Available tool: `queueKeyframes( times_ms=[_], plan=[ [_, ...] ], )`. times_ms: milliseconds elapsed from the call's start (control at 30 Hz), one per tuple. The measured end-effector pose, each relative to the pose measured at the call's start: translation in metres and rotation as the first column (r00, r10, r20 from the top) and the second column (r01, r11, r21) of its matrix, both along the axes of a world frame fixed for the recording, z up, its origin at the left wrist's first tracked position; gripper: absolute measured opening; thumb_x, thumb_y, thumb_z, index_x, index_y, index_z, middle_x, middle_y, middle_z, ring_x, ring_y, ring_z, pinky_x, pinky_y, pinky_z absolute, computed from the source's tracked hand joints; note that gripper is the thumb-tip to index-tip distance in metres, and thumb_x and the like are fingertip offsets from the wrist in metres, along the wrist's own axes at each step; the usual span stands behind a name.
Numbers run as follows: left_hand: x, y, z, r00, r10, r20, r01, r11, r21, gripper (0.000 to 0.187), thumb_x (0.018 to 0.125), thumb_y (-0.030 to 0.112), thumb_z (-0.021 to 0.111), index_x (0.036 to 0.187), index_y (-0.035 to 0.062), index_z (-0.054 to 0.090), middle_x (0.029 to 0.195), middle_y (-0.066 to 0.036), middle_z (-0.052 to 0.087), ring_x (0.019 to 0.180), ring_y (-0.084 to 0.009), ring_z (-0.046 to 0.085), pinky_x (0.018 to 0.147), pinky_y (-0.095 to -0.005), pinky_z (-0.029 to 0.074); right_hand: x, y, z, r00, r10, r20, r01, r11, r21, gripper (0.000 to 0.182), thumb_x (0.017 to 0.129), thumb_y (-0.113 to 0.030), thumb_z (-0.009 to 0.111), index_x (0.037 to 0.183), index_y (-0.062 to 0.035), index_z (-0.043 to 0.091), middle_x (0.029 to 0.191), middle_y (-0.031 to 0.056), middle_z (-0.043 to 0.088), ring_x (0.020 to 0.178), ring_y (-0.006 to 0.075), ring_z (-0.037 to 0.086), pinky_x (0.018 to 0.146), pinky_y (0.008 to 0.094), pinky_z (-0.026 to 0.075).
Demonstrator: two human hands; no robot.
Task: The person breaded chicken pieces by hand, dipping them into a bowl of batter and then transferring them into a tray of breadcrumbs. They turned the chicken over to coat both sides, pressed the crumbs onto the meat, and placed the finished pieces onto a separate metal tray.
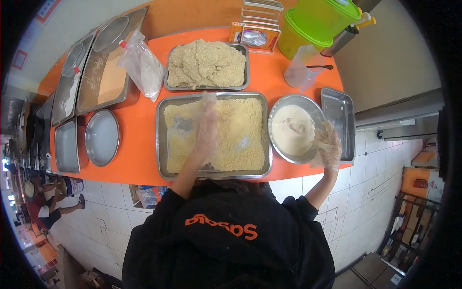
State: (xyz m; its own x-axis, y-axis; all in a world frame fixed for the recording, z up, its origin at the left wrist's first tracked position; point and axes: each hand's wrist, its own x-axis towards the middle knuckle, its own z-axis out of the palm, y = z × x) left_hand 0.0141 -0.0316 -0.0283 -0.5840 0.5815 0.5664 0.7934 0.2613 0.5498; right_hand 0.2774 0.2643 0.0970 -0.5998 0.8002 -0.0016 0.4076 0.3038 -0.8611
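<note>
My left hand, in a clear plastic glove, is stretched out edge-on over the middle of a metal tray of pale yellow crumbs. Its fingers look straight, and nothing shows in them. My right hand, in a loose, wet-looking glove, is at the right rim of a round metal bowl. Its fingers are loosely bent and apart, with nothing visible in them. Creamy batter fills the bowl, and a lumpy piece lies partly sunk in it.
Behind the crumbs stands a tray heaped with coarse crumbs. To the left are a plastic bag, a deep flour pan and a round pan. On the right are a metal tray, a plastic jug and green tubs.
</note>
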Motion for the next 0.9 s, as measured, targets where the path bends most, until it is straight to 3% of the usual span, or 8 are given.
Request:
queueKeyframes(
  times_ms=[67, 167, 267, 467, 567, 667, 767, 900],
  plan=[
    [-0.027, 0.007, 0.045, 0.977, -0.064, -0.202, 0.069, 0.997, 0.016, 0.052, 0.099, 0.017, 0.046, 0.148, 0.002, 0.043, 0.157, -0.019, 0.036, 0.147, -0.033, 0.031, 0.122, -0.0418, 0.023, 0.003, 0.0, 0.002, 1.0, -0.001, 0.027, 0.0, 0.999, 0.037, 0.065, 0.077, 0.001, 0.075, 0.139, -0.0053, 0.055, 0.125, 0.0066, 0.063, 0.11, 0.0177, 0.063, 0.095, 0.0305, 0.051],
    [-0.029, 0.029, 0.11, 0.963, -0.226, 0.145, 0.242, 0.965, -0.098, 0.047, 0.097, 0.018, 0.051, 0.141, 0.0019, 0.047, 0.153, -0.017, 0.042, 0.142, -0.0313, 0.039, 0.119, -0.0503, 0.026, 0.008, 0.002, -0.003, 1.0, 0.0, 0.026, -0.001, 0.999, 0.034, 0.065, 0.077, 0.001, 0.073, 0.139, -0.0053, 0.055, 0.125, 0.0074, 0.064, 0.109, 0.0184, 0.064, 0.095, 0.0308, 0.051],
    [-0.001, 0.039, 0.055, 0.925, -0.38, 0.014, 0.241, 0.558, -0.794, 0.058, 0.096, 0.028, 0.052, 0.147, 0.0006, 0.043, 0.161, -0.02, 0.029, 0.148, -0.0335, 0.03, 0.121, -0.0419, 0.026, 0.017, 0.016, -0.02, 0.999, 0.028, 0.025, -0.027, 1.0, -0.011, 0.064, 0.077, 0.0, 0.071, 0.139, -0.0056, 0.055, 0.124, 0.0076, 0.064, 0.109, 0.0192, 0.065, 0.096, 0.0312, 0.051],
    [0.003, 0.051, 0.098, 0.9, -0.337, -0.275, 0.101, 0.778, -0.621, 0.059, 0.098, 0.038, 0.049, 0.143, 0.0004, 0.047, 0.157, -0.017, 0.038, 0.146, -0.0307, 0.034, 0.122, -0.0477, 0.021, 0.012, 0.011, -0.012, 0.995, -0.008, 0.099, 0.002, 0.998, 0.062, 0.065, 0.077, -0.003, 0.074, 0.139, -0.0078, 0.055, 0.116, 0.0069, 0.068, 0.105, 0.0174, 0.064, 0.094, 0.0323, 0.051],
    [0.005, 0.041, 0.029, 0.922, -0.368, -0.12, 0.203, 0.724, -0.659, 0.06, 0.098, 0.037, 0.048, 0.144, -0.0008, 0.045, 0.156, -0.02, 0.038, 0.147, -0.0325, 0.032, 0.122, -0.0469, 0.021, -0.003, 0.016, -0.009, 0.994, -0.038, 0.103, 0.036, 0.999, 0.022, 0.065, 0.077, -0.001, 0.072, 0.139, -0.0059, 0.056, 0.122, 0.0078, 0.066, 0.108, 0.0185, 0.065, 0.096, 0.0315, 0.051],
    [-0.007, 0.039, 0.044, 0.849, -0.371, -0.377, -0.027, 0.682, -0.731, 0.057, 0.095, 0.037, 0.054, 0.135, -0.0026, 0.055, 0.149, -0.024, 0.046, 0.142, -0.0364, 0.037, 0.119, -0.0466, 0.025, 0.006, 0.013, -0.011, 0.999, -0.037, 0.016, 0.038, 0.998, -0.041, 0.065, 0.076, -0.004, 0.075, 0.138, -0.0073, 0.056, 0.121, 0.0072, 0.067, 0.107, 0.0176, 0.065, 0.095, 0.0315, 0.051],
    [-0.012, 0.013, 0.064, 0.986, -0.035, 0.166, 0.053, 0.993, -0.108, 0.053, 0.09, 0.041, 0.062, 0.115, -0.0053, 0.065, 0.135, -0.025, 0.056, 0.129, -0.0398, 0.047, 0.11, -0.0484, 0.035, 0.015, 0.018, -0.028, 0.999, -0.042, -0.021, 0.041, 0.998, -0.047, 0.064, 0.076, -0.004, 0.078, 0.136, -0.0102, 0.058, 0.114, 0.0046, 0.069, 0.105, 0.0161, 0.064, 0.093, 0.0317, 0.052],
    [0.002, -0.029, 0.037, 0.871, 0.427, 0.243, -0.254, 0.814, -0.522, 0.053, 0.083, 0.046, 0.072, 0.095, -0.0046, 0.067, 0.107, -0.026, 0.064, 0.106, -0.0423, 0.058, 0.093, -0.0507, 0.044, 0.016, 0.02, -0.032, 0.996, -0.04, 0.08, 0.033, 0.996, 0.081, 0.067, 0.075, -0.005, 0.078, 0.138, -0.0102, 0.056, 0.114, 0.0031, 0.069, 0.105, 0.0168, 0.065, 0.093, 0.0317, 0.052]
  ],
)
